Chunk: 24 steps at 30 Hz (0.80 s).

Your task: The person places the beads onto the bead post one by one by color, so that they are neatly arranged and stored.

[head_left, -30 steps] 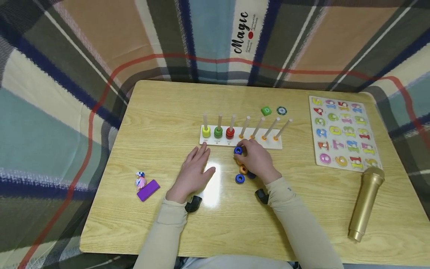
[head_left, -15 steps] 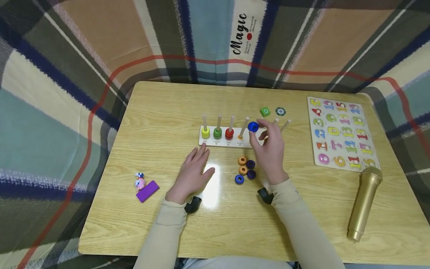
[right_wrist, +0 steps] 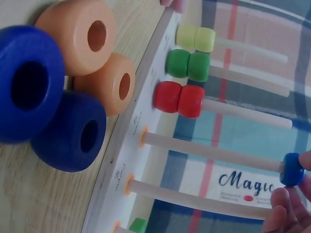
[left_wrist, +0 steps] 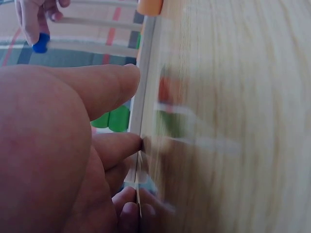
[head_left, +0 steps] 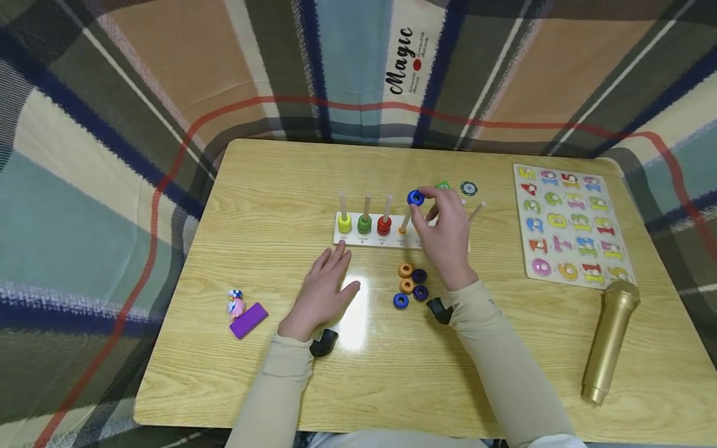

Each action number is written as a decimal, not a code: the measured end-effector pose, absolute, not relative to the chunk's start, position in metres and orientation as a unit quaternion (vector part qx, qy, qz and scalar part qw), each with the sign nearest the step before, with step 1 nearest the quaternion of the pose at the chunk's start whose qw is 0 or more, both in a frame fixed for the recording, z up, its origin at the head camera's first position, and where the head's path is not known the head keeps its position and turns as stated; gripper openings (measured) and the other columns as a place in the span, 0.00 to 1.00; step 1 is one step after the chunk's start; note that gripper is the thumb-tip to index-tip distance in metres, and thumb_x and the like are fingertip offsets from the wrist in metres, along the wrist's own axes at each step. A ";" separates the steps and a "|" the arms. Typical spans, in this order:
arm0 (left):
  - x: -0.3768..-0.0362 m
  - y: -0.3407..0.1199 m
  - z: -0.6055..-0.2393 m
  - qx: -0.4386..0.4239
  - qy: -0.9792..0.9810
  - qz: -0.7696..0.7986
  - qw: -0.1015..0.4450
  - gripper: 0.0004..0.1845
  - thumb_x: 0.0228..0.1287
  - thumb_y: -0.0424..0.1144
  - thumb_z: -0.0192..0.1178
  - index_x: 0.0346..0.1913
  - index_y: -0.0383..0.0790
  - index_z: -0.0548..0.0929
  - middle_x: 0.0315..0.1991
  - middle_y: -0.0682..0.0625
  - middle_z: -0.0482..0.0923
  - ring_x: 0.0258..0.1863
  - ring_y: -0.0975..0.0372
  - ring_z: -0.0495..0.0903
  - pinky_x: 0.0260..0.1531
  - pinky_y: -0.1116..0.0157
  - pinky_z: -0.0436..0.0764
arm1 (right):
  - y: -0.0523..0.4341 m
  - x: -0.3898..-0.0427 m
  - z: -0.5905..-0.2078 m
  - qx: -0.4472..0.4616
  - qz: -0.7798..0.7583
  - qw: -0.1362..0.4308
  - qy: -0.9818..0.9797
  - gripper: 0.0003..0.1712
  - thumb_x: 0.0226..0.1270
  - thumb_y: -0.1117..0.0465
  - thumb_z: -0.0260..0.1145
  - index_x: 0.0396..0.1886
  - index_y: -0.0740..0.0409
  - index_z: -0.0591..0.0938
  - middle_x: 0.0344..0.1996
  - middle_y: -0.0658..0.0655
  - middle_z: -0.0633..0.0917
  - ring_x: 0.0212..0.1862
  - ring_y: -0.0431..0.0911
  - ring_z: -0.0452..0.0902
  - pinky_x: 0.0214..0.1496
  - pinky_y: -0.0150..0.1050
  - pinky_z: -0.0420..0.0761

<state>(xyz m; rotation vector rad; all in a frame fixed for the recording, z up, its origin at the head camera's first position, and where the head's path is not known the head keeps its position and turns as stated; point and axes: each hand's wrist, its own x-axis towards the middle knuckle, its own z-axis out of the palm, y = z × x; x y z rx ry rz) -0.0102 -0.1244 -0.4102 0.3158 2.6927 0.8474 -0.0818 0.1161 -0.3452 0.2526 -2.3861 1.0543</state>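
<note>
My right hand [head_left: 446, 236] pinches a blue ring [right_wrist: 292, 170] between thumb and fingers. In the right wrist view this ring sits at the tip of the fourth peg [right_wrist: 214, 153], well above its base. The white peg board [head_left: 358, 239] carries yellow rings [head_left: 344, 224], green rings [head_left: 365, 224] and red rings [head_left: 383, 226], two to a peg, on the first three pegs. My left hand [head_left: 319, 294] lies with fingers extended, its fingertips at the board's front edge. In front of the board lie loose orange rings [right_wrist: 73, 43], dark purple rings [right_wrist: 68, 150] and one blue ring [right_wrist: 53, 109].
A number puzzle board [head_left: 577, 224] and a gold microphone [head_left: 609, 342] lie at right. At left are a small figurine [head_left: 236, 306] and a purple block [head_left: 249, 321]. Behind the peg board are a green block [head_left: 442, 185] and a round chip [head_left: 468, 188].
My right hand has picked the blue ring up from the loose group and raised it to the fourth peg's tip. My left hand has stayed in place.
</note>
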 end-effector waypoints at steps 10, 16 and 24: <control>-0.011 -0.124 -0.411 0.108 0.939 0.292 0.147 0.39 0.76 0.56 0.52 0.81 0.41 0.55 0.85 0.53 0.39 0.84 0.50 0.38 0.82 0.45 0.44 | 0.122 -0.077 -0.342 0.081 0.399 0.253 -0.877 0.14 0.70 0.65 0.68 0.54 0.62 0.84 0.48 0.63 0.84 0.32 0.53 0.78 0.34 0.36 0.72; -0.011 -0.124 -0.412 0.105 0.938 0.294 0.152 0.39 0.76 0.56 0.52 0.81 0.41 0.55 0.85 0.54 0.38 0.84 0.50 0.38 0.82 0.44 0.44 | 0.131 -0.055 -0.344 0.124 0.385 0.174 -0.898 0.11 0.69 0.65 0.68 0.49 0.62 0.85 0.43 0.60 0.86 0.31 0.48 0.78 0.30 0.32 0.71; -0.010 -0.122 -0.412 0.103 0.938 0.295 0.150 0.39 0.76 0.55 0.52 0.81 0.42 0.55 0.85 0.54 0.39 0.84 0.49 0.39 0.81 0.43 0.45 | 0.138 -0.004 -0.374 0.270 0.214 -0.087 -0.935 0.23 0.60 0.49 0.78 0.53 0.50 0.85 0.43 0.50 0.79 0.37 0.40 0.76 0.37 0.35 0.80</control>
